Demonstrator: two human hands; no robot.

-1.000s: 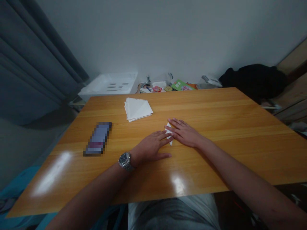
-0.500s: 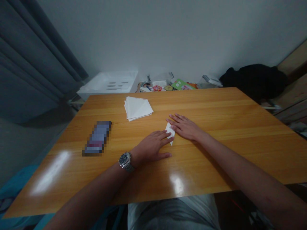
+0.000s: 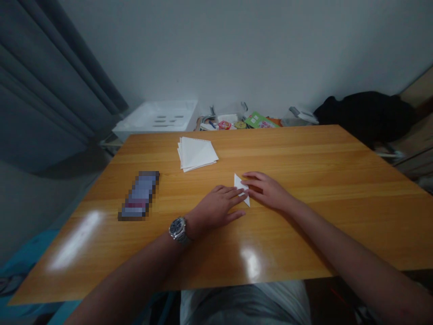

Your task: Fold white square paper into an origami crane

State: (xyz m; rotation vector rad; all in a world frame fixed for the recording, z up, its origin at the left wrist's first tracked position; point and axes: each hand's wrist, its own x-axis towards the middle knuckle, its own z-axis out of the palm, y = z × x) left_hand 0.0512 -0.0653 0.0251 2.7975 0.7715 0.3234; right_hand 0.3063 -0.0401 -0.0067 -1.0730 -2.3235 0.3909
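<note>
A small folded piece of white paper [image 3: 238, 181] with pointed ends lies on the wooden table [image 3: 304, 162], between my two hands. My left hand [image 3: 219, 206], with a metal watch [image 3: 177, 226] on its wrist, is palm down, and its outstretched fingertips rest on the paper. From the other side, my right hand [image 3: 265, 190] touches the paper's right edge with slightly bent, parted fingers. The fingers of both hands cover the middle of the paper.
A stack of white paper sheets [image 3: 198, 154] lies toward the back of the table. To the left is a phone [image 3: 139, 195] with a pixelated screen. Behind the table stand a white plastic tray [image 3: 158, 118], a green booklet [image 3: 260, 120] and a dark heap of cloth [image 3: 365, 113].
My right hand has drawn back toward me, its fingers now more bent at the paper's edge. The paper's lower tip has shifted right. My left hand stays on it.
</note>
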